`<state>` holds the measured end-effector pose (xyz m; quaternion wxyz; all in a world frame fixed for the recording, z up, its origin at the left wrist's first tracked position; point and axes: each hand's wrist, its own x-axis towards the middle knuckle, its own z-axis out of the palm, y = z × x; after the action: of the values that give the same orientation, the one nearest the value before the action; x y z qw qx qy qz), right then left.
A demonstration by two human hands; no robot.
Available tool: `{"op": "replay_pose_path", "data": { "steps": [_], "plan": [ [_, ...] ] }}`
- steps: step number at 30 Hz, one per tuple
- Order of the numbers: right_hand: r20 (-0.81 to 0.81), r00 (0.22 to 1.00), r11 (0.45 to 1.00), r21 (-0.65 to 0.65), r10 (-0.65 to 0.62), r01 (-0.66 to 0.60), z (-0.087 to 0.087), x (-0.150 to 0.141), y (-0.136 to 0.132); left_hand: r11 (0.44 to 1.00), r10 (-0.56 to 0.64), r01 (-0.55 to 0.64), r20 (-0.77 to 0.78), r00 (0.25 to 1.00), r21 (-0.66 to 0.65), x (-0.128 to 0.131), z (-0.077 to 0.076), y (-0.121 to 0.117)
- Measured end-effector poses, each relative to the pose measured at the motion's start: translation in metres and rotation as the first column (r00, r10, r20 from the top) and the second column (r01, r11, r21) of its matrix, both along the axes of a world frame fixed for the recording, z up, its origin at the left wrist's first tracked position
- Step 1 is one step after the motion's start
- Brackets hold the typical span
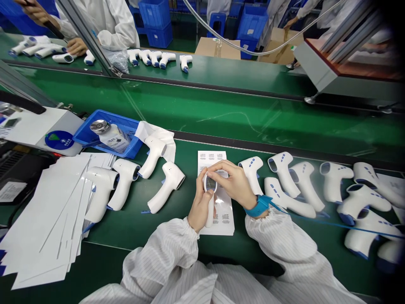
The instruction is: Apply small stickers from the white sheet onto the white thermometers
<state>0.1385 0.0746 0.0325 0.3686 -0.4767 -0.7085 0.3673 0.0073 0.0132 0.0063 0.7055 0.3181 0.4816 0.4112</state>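
A white infrared thermometer [210, 185] is held over a sheet of printed labels [224, 223], its oval screen end facing up towards me. My left hand [199, 207] is closed around its body, with the thumb beside the screen. From the right, my right hand [236, 181] has its thumb and fingers closed at the screen's upper edge; a blue wrist strap [260, 205] circles that wrist. Left of my hands lie several white thermometers, the nearest being one thermometer [167, 188] with a dark opening. More thermometers with blue buttons, such as this thermometer [251, 171], lie to the right.
A stack of white sheets [47, 211] spreads over the left side. Behind it, a blue tray [109, 116] holds a metal-capped bottle [110, 135]. A blue cord [332, 223] trails right from my wrist. Across the green conveyor [202, 109], a co-worker's sleeve [120, 27] shows near other thermometers.
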Motion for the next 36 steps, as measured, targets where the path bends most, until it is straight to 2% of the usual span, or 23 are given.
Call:
{"op": "replay_pose_path", "data": {
  "steps": [4, 8, 11, 14, 17, 19, 22, 25, 28, 31, 36],
  "plan": [
    [0.022, 1.0, 1.0, -0.02, 0.002, -0.002, 0.004, -0.002, 0.003, 0.999, -0.03, 0.029, 0.028, 0.999, 0.046, -0.002, 0.003, 0.001],
    [0.021, 0.993, 0.985, -0.129, 0.115, -0.111, 0.003, 0.0, 0.0, 0.996, -0.044, 0.042, 0.028, 0.999, 0.076, -0.001, 0.007, 0.003],
    [0.018, 0.985, 0.976, -0.138, 0.172, -0.168, 0.001, 0.002, -0.007, 0.996, -0.02, 0.019, 0.015, 1.0, 0.085, 0.001, 0.007, 0.003],
    [-0.035, 0.975, 0.963, -0.152, 0.22, -0.222, 0.001, 0.006, -0.012, 0.995, -0.016, 0.016, 0.004, 1.0, 0.102, 0.001, 0.006, 0.002],
    [-0.111, 0.96, 0.947, -0.173, 0.255, -0.272, 0.006, 0.01, -0.013, 0.985, 0.018, -0.011, -0.041, 0.999, 0.172, 0.001, 0.005, -0.001],
    [-0.18, 0.959, 0.949, -0.193, 0.217, -0.251, 0.01, 0.011, -0.012, 0.97, 0.051, -0.03, -0.08, 0.996, 0.239, 0.0, 0.005, -0.002],
    [-0.254, 0.963, 0.967, -0.206, 0.093, -0.148, 0.015, 0.008, -0.012, 0.953, 0.062, -0.021, -0.127, 0.99, 0.302, 0.002, 0.008, -0.006],
    [-0.28, 0.96, 0.984, -0.172, -0.007, -0.043, 0.018, 0.001, -0.014, 0.949, 0.066, -0.017, -0.145, 0.987, 0.316, 0.005, 0.014, -0.008],
    [-0.312, 0.948, 0.986, -0.164, -0.062, 0.01, 0.017, -0.006, -0.02, 0.955, 0.089, -0.051, -0.121, 0.989, 0.291, 0.007, 0.022, -0.009],
    [-0.376, 0.923, 0.977, -0.214, -0.083, 0.001, 0.016, -0.011, -0.027, 0.961, 0.106, -0.079, -0.091, 0.99, 0.264, 0.007, 0.028, -0.008],
    [-0.487, 0.873, 0.934, -0.32, -0.018, -0.159, 0.014, -0.011, -0.037, 0.945, 0.121, -0.082, -0.106, 0.987, 0.316, 0.003, 0.031, -0.007]
  ]
}}
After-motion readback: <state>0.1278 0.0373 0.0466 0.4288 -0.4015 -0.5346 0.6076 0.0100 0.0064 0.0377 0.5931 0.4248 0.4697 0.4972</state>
